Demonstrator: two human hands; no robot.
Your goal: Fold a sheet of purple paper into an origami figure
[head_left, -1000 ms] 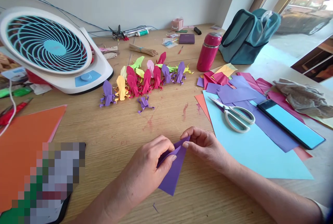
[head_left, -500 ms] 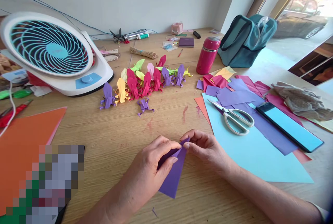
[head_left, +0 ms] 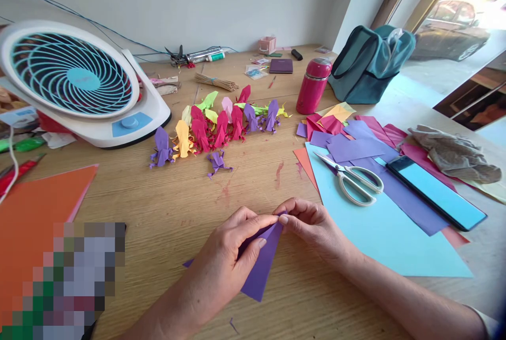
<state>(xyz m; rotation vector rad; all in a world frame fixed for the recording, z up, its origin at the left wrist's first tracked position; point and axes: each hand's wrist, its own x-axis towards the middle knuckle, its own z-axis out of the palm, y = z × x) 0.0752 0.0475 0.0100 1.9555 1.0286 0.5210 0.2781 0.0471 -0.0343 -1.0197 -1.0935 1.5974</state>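
Over a brown wooden surface [head_left: 166, 213], a folded purple paper sheet [head_left: 261, 272] slants from one o'clock to seven, its narrow tip pinched in the grip of the nearer right hand [head_left: 310, 222], while the left hand [head_left: 234, 239] clasps its folds from nine o'clock.

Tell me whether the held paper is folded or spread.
Folded: the paper shows overlapping layers narrowing to a tip at the right hand.
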